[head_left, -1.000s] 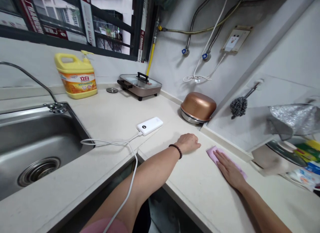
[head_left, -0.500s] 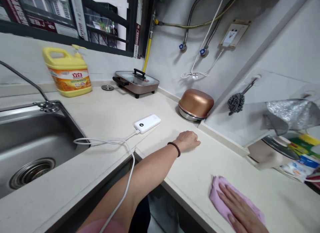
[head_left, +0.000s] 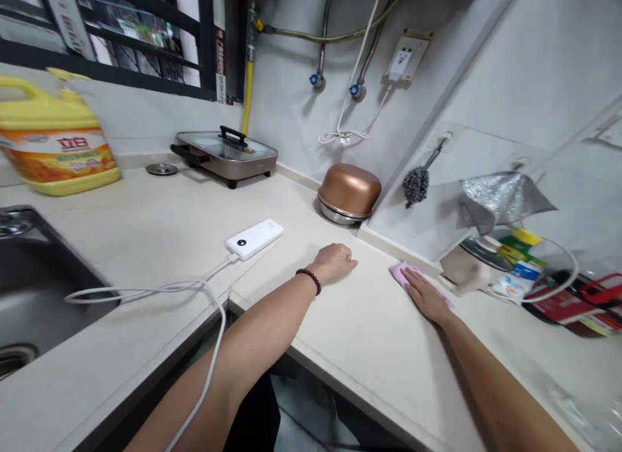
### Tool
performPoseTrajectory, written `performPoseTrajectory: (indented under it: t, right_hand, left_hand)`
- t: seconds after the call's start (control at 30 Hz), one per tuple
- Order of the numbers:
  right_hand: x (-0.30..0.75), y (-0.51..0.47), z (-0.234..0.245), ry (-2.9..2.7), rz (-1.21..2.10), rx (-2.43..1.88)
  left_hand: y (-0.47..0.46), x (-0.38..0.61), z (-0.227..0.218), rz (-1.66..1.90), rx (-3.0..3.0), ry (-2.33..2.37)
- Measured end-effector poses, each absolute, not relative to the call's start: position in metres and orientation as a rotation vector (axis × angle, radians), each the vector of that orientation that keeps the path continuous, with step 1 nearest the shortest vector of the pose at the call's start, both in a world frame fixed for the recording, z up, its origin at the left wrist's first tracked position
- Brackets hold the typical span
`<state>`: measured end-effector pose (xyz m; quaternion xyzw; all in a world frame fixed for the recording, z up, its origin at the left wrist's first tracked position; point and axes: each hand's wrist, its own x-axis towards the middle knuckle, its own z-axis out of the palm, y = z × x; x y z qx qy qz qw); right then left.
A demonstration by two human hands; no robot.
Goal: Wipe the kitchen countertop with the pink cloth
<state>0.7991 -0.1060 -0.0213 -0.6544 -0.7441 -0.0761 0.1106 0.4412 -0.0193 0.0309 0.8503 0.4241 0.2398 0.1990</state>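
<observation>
Soft pink cloth (head_left: 418, 280) under right grip (head_left: 424, 295); matt, smooth stone bench (head_left: 369, 335); glossy copper-toned metal pot (head_left: 348, 190) beyond.

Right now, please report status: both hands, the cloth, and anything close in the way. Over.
Left hand curled, resting on countertop. Right hand flat on pink cloth, by the wall. Lidded cooker close beyond cloth; power bank left of left hand.

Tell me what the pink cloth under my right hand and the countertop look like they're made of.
Pink cloth: soft, matte fabric, possibly microfibre; it lies limp and flat under the right hand. Countertop: pale beige stone or a stone-like composite, going by its smooth, faintly glossy face and crisp square front edge.
</observation>
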Motion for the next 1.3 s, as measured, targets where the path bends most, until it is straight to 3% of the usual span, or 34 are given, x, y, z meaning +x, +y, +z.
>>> performPoseTrajectory:
  t: [0.2,0.53,0.67,1.07,1.3]
  right_hand:
    - [0.768,-0.128,-0.015,-2.134,-0.174,-1.960]
    - [0.687,-0.312,0.008,-2.403,0.094,-1.765]
    - [0.686,-0.344,0.011,-2.400,0.198,-1.800]
    - [0.817,-0.185,-0.018,-2.064,-0.183,-2.011]
    - [0.840,-0.125,-0.021,-1.987,-0.263,-2.097]
  left_hand:
    - [-0.017,0.439,0.030,0.700,2.395,1.184]
    - [-0.016,0.438,0.028,0.747,2.365,1.179]
    - [-0.019,0.440,0.028,0.729,2.357,1.177]
    - [-0.020,0.443,0.026,0.725,2.354,1.146]
    - [-0.017,0.445,0.027,0.681,2.364,1.165]
